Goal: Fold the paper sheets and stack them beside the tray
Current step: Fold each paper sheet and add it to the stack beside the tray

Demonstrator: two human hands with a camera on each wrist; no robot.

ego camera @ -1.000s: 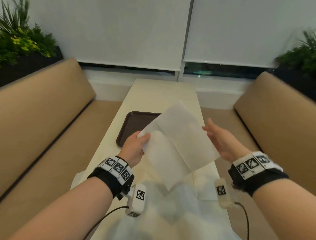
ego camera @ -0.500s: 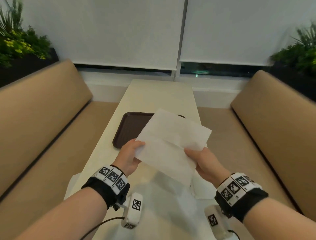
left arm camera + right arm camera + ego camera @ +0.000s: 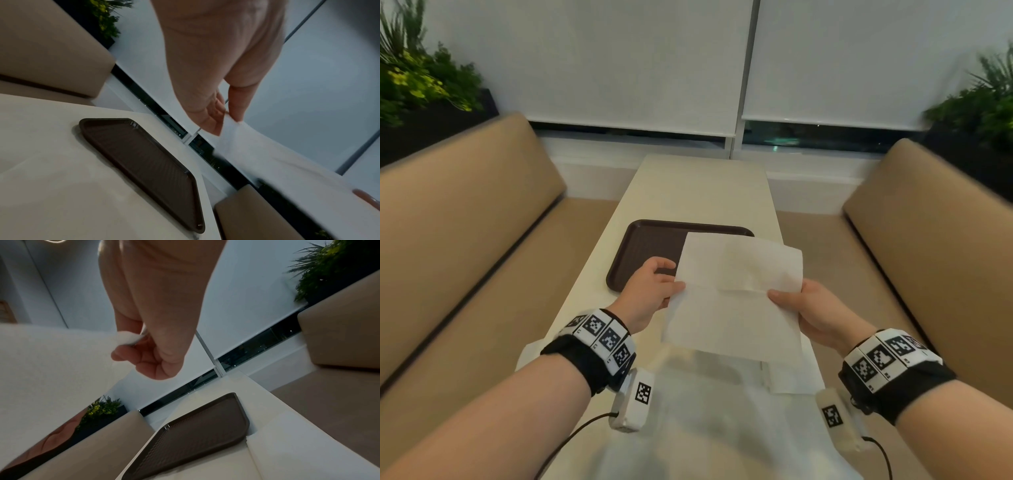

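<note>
I hold one white paper sheet (image 3: 736, 298) in the air above the near part of the table, between both hands. My left hand (image 3: 654, 291) pinches its left edge between thumb and fingers; the left wrist view shows the left hand (image 3: 226, 113) and the paper sheet (image 3: 277, 162) running away from that pinch. My right hand (image 3: 804, 308) pinches the right edge, and in the right wrist view the right hand (image 3: 144, 344) has its fingers curled round the paper sheet (image 3: 51, 369). A crease runs across the sheet at hand height. The dark brown tray (image 3: 647, 250) lies beyond it, partly hidden.
More white paper (image 3: 784, 377) lies flat on the cream table (image 3: 702, 192) under the held sheet, near the right edge. Tan benches (image 3: 465, 222) flank the table on both sides. Planters with greenery (image 3: 421, 82) stand behind the benches; roller blinds cover the window beyond.
My right hand went from open beside the sheet to pinching its right edge. The sheet turned from a slanted hang to nearly level, stretched between both hands and drawn closer to me.
</note>
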